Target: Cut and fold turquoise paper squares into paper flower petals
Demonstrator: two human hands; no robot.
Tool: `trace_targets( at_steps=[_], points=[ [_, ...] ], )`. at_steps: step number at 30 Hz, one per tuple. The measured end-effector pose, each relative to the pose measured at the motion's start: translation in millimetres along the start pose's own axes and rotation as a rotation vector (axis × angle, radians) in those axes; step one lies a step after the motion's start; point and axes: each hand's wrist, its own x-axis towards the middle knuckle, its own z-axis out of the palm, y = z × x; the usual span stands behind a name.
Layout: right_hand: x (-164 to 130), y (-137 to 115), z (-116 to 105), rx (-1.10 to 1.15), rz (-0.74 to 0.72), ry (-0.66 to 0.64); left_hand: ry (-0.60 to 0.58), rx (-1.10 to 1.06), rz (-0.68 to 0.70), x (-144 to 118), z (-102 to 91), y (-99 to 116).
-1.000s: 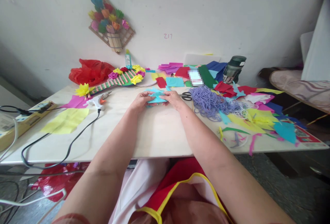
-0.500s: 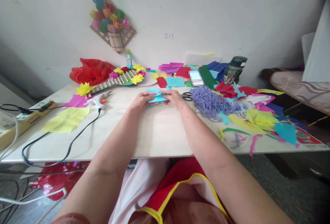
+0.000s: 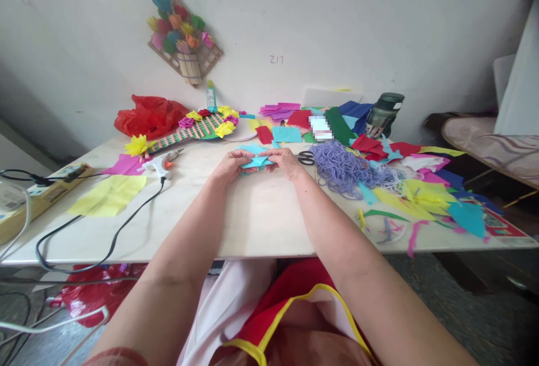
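Cyan paper piece (image 3: 255,160) pinched between left hand (image 3: 229,165) and right hand (image 3: 286,162), mid-desk (image 3: 261,220); since a second ago fingers barely shifted, fold slightly flatter.

One glue gun (image 3: 162,163), one pair of scissors (image 3: 305,157), one flask (image 3: 383,113), one glue bottle (image 3: 209,96), two red bags (image 3: 148,115), one yarn heap (image 3: 346,165) beside the scissors.

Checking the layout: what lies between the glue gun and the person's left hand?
Bare table top between glue gun and left hand, per the head view.
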Motion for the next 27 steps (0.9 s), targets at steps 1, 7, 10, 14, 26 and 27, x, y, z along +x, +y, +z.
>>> trace_targets(
  at_steps=[1, 7, 10, 14, 26, 27],
  points=[
    [-0.1, -0.3, 0.0, 0.001, 0.004, 0.003, -0.001, 0.001, 0.002, 0.4, -0.1, -0.3],
    [-1.3, -1.2, -1.8, 0.038, -0.005, -0.031, -0.018, 0.008, 0.015, 1.1, -0.4, -0.8],
    [-1.3, -0.7, -0.8, 0.012, -0.026, -0.019, -0.03, 0.015, 0.005, 1.3, -0.5, -1.1],
    [1.5, 1.9, 1.9, -0.081, -0.016, 0.051, -0.044, 0.03, -0.003, 1.9, -0.7, -2.1],
    [3.9, 4.0, 2.5, -0.078, -0.008, 0.101, -0.013, -0.019, -0.073, 0.8, 3.9, 6.1],
    [3.9, 4.0, 2.8, -0.077, -0.007, 0.106, -0.016, -0.026, -0.079, 1.1, 3.4, 5.8]
  ],
)
